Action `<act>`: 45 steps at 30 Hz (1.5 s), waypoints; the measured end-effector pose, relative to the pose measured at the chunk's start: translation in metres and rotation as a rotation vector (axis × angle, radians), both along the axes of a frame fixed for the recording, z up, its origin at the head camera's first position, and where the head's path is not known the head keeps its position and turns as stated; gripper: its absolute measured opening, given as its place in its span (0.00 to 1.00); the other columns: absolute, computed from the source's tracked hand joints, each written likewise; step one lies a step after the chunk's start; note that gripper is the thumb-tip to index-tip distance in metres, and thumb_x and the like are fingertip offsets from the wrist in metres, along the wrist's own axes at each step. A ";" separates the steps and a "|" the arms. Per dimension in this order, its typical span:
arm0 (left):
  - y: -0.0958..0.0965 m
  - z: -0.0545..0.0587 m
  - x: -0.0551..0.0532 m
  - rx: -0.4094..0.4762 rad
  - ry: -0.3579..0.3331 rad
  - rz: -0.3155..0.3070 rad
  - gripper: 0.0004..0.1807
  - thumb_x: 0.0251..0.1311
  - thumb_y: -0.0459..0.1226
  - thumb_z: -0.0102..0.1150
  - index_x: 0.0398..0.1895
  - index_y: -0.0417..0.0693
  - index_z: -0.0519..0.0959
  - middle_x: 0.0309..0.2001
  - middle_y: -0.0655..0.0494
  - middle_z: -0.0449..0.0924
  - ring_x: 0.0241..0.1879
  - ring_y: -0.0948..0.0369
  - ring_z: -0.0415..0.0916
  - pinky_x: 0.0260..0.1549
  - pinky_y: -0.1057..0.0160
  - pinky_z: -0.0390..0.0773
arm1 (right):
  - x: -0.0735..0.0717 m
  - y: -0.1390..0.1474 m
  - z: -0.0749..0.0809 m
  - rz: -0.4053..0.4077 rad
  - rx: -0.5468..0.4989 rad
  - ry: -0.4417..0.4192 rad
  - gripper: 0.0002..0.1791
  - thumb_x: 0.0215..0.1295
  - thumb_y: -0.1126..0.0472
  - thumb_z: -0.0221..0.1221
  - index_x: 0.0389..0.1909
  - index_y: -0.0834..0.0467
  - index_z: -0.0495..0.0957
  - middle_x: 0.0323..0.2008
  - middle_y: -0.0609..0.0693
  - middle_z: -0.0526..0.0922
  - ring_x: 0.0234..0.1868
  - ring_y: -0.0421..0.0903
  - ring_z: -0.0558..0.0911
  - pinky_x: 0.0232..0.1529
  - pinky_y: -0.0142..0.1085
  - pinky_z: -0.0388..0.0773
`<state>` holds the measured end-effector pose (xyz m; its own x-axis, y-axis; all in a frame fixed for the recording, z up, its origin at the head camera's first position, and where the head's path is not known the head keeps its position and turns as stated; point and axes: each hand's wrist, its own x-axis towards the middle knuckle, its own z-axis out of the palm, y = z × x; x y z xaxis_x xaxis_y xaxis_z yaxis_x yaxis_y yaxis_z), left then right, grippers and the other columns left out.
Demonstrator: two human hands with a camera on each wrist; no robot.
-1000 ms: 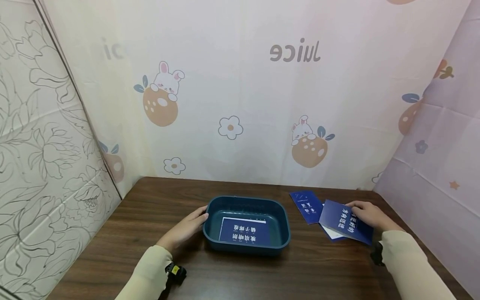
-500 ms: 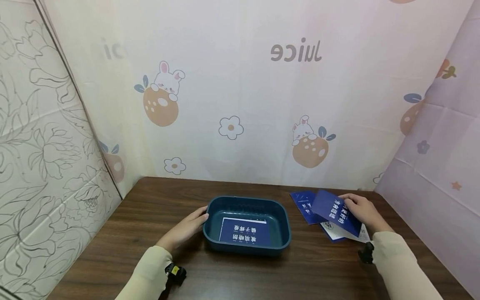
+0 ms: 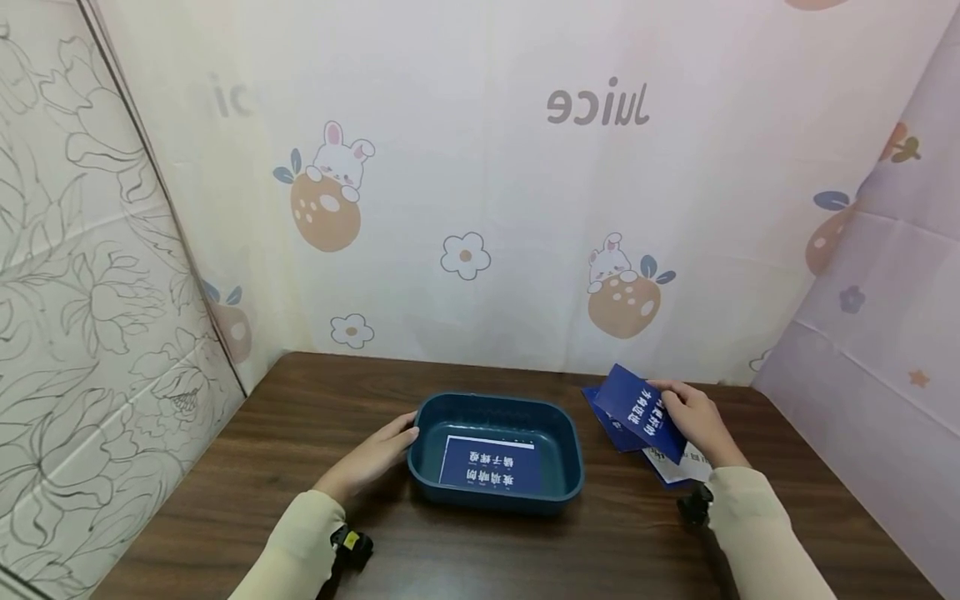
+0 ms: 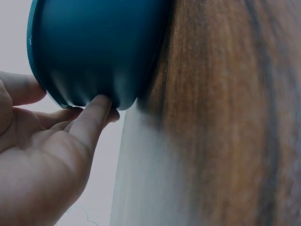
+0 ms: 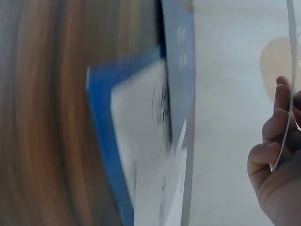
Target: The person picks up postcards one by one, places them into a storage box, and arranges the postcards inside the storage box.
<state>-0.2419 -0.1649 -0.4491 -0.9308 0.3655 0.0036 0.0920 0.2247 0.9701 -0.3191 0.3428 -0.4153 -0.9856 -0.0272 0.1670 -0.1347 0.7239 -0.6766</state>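
In the head view my right hand [image 3: 699,418] pinches a dark blue card [image 3: 641,410] with white characters, raised and tilted above other cards. The right wrist view shows thumb and fingers on both faces of that thin card [image 5: 288,117], seen edge-on. Under it lie a blue card [image 3: 606,432] and a white card [image 3: 678,467] with dark print and a blue border. My left hand [image 3: 378,454] grips the left end of a dark teal plastic basin [image 3: 495,500], thumb at the rim and fingers against the outer wall [image 4: 94,52]. Inside the basin lies another blue card [image 3: 491,463].
The brown wood-grain table [image 3: 465,558] bears everything. A pale printed curtain [image 3: 405,208] hangs right behind the table's back edge, with a patterned panel [image 3: 112,292] at the left and a lilac sheet [image 3: 892,333] at the right.
My right hand has moved left and slightly away, carrying the blue card upward off the pile and turning it. More of the white card now shows. The left hand and basin stay put.
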 end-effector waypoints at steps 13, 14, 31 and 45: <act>0.000 0.002 0.000 -0.006 -0.008 0.007 0.29 0.81 0.42 0.39 0.78 0.40 0.53 0.76 0.39 0.52 0.74 0.45 0.55 0.67 0.44 0.63 | -0.002 -0.046 -0.001 -0.067 -0.145 0.129 0.24 0.78 0.53 0.41 0.64 0.57 0.77 0.54 0.63 0.79 0.40 0.54 0.78 0.32 0.38 0.78; 0.000 0.002 0.000 -0.007 -0.011 0.011 0.29 0.81 0.42 0.39 0.78 0.40 0.53 0.76 0.39 0.53 0.73 0.45 0.55 0.67 0.44 0.63 | -0.002 -0.050 -0.001 -0.075 -0.152 0.141 0.24 0.78 0.54 0.42 0.63 0.57 0.77 0.54 0.62 0.80 0.41 0.53 0.77 0.32 0.37 0.78; 0.001 0.002 0.001 0.006 -0.012 0.010 0.29 0.81 0.42 0.39 0.78 0.39 0.53 0.76 0.38 0.52 0.74 0.45 0.55 0.67 0.43 0.62 | 0.015 -0.085 0.017 0.079 -0.193 0.111 0.25 0.79 0.57 0.40 0.71 0.54 0.71 0.66 0.60 0.73 0.56 0.58 0.76 0.50 0.48 0.74; -0.001 0.001 0.001 0.005 -0.008 -0.014 0.29 0.81 0.41 0.38 0.79 0.39 0.52 0.77 0.39 0.52 0.74 0.45 0.53 0.68 0.43 0.59 | 0.028 -0.121 0.033 0.396 -0.148 0.095 0.23 0.76 0.67 0.49 0.68 0.54 0.73 0.63 0.58 0.76 0.48 0.53 0.79 0.44 0.38 0.79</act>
<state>-0.2412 -0.1661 -0.4478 -0.9257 0.3783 -0.0014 0.0877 0.2183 0.9719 -0.2908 0.2218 -0.3825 -0.8837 -0.3695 0.2874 -0.4497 0.4998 -0.7402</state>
